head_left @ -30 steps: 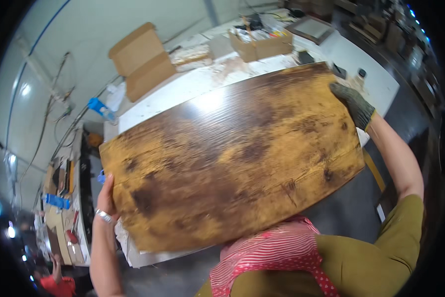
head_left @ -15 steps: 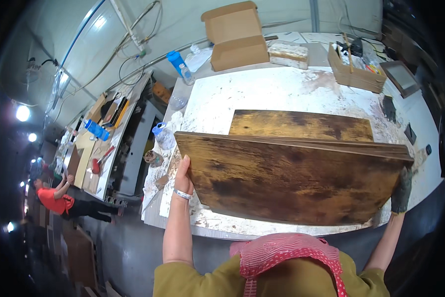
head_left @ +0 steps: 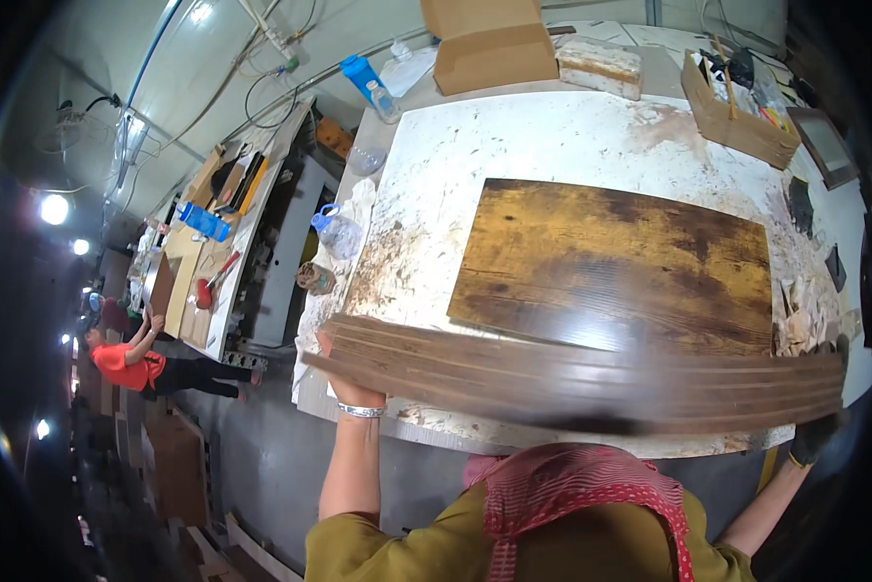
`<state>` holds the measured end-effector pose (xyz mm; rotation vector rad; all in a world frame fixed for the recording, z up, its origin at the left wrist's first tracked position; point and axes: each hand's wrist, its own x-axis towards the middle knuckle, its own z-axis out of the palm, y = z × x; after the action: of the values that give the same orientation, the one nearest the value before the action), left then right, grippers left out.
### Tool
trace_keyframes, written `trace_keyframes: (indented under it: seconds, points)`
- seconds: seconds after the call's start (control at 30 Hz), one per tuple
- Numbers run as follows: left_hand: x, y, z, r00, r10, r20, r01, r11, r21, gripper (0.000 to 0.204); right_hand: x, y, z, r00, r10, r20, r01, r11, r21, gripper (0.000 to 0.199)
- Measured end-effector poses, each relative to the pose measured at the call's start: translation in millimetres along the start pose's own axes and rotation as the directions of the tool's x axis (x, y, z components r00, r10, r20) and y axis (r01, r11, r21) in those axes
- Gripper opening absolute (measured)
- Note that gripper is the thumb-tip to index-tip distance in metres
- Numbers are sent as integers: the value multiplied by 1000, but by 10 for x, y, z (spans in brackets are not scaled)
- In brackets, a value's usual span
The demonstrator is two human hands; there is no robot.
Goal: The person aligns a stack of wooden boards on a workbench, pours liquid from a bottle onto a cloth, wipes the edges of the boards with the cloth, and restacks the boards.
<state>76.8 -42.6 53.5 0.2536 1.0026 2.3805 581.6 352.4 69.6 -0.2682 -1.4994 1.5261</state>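
Several dark brown wood-grain boards, stacked together, are held between my hands above the table's near edge, their long edges turned up toward me. My bare left hand, with a pale band at its wrist, grips the stack's left end; most of its fingers are hidden. At the right end my right hand, in a dark glove, is closed on the stack, partly hidden by it. A single wood-grain board lies flat just beyond the stack, its near edge covered by it.
The stained white work table carries an open cardboard box, a block-like stack, a carton of odds and ends and a clear jug. At the left, a person in red stands by another bench.
The stack has tipped from showing its broad face to showing its edges, and has come lower and nearer to me. More of the flat board is now exposed.
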Motion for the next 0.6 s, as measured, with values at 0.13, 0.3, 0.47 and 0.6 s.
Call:
trace_keyframes:
  seconds: [0.13, 0.3, 0.47, 0.6]
  points:
    - [-45, -108, -37, 986, 88, 140, -131, 934, 333, 71, -43, -116, 28, 999, 46, 2, -46, 999, 25, 71]
    - [-132, 3, 35, 999, 14, 51, -30, 946, 324, 63, -84, -51, -13, 997, 83, -1, -82, 993, 89, 73]
    - [-80, 114, 89, 980, -152, 126, 76, 878, 472, 67, -218, -150, -164, 992, 106, -69, -95, 985, 141, 74]
    - [-143, 281, 115, 942, -334, -27, 274, 721, 637, 95, -232, 40, -52, 967, 240, -86, -198, 920, 340, 75]
